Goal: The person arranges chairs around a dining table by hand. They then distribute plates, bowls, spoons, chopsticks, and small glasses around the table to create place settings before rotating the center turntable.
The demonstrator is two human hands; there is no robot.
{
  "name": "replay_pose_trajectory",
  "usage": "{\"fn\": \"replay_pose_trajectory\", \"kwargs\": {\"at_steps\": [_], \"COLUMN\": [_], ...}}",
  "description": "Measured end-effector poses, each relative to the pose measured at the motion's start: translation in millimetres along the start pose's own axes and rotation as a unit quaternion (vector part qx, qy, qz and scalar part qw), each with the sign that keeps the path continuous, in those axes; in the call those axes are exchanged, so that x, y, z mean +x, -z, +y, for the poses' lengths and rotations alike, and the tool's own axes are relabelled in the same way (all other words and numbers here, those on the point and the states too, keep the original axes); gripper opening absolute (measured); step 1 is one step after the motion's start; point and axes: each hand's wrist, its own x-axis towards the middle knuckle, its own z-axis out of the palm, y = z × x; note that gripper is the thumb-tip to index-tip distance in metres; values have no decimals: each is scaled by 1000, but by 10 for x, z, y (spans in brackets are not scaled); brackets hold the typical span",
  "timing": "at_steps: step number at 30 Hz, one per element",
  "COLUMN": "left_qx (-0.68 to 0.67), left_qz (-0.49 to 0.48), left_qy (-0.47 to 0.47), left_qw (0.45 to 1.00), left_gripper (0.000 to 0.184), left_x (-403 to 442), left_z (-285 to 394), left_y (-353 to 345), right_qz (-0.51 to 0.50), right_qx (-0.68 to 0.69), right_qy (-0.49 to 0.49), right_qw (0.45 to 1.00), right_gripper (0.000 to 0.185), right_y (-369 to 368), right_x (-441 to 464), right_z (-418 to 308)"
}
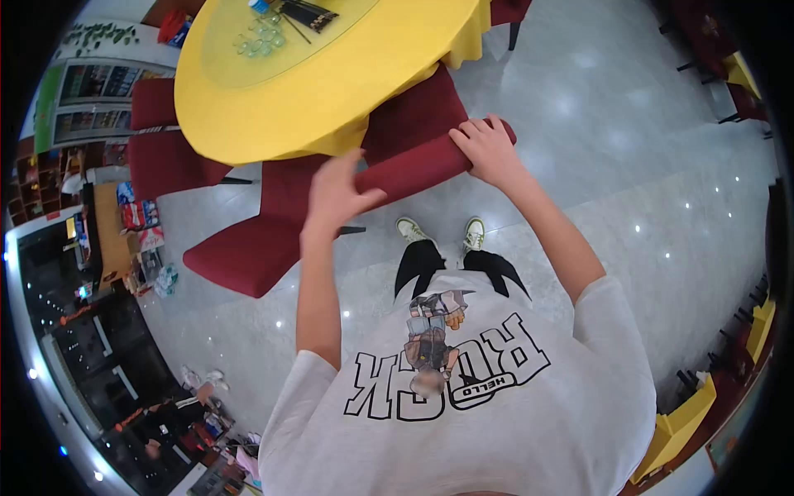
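Observation:
A dark red padded chair (413, 172) stands in front of me, its seat partly under the yellow cloth of a round table (248, 116). My right hand (488, 149) is wrapped over the right end of the chair's backrest. Near the left end of that backrest is my left hand (337, 197), slightly blurred, with its thumb and fingers apart and nothing between them. A second red chair (248, 255) stands just left of it, turned at an angle. My shoes are on the floor below the backrest.
Glasses (261, 38) and a bundle of dark sticks (310, 15) stand on the table's glass turntable. More red chairs (169, 161) line its left side. Far left are a wooden counter (112, 236) and a display fridge. Tables with yellow cloths (678, 430) stand at the right edge.

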Motion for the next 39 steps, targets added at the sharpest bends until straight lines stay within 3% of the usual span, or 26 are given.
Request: {"fn": "replay_pose_trajectory", "kwargs": {"at_steps": [1, 3, 5, 9, 10, 12, 22, 24, 29, 39], "left_qx": [35, 97, 128, 124, 124, 128, 93, 71, 21, 31], "left_qz": [-10, -51, -18, -43, -35, -83, -80, -70, -10, -38], "left_qy": [-87, 6, 2, 46, 49, 47, 47, 7, 28, -18], "left_qw": [996, 994, 992, 990, 990, 987, 991, 995, 999, 999], "left_gripper": [69, 67, 66, 59, 59, 54, 52, 51, 53, 65], "left_x": [21, -288, -124, -158, -154, -185, -774, -990, -1387, -1350], "left_z": [-177, 97, -73, 77, 80, 108, 429, 580, 966, 901], "left_y": [-396, -621, -528, -631, -606, -557, -875, -978, -1217, -1176], "right_qz": [16, 9, 63, -11, 10, 0, -56, -77, 61, 48], "right_qx": [17, 35, 49, 31, 32, 34, 48, 61, 128, 110], "right_qy": [8, 10, 28, 42, 53, 54, 51, 48, 0, -21], "right_qw": [1000, 999, 996, 999, 998, 998, 996, 994, 990, 993], "right_gripper": [58, 49, 46, 38, 34, 33, 30, 28, 36, 42], "right_y": [-61, -22, -126, -26, -15, 26, 124, 115, 218, 189], "right_x": [136, -21, 144, 66, 64, 46, -651, -919, -1493, -1466], "right_z": [26, -13, 6, 113, 101, 77, -65, -89, -244, -329]}}
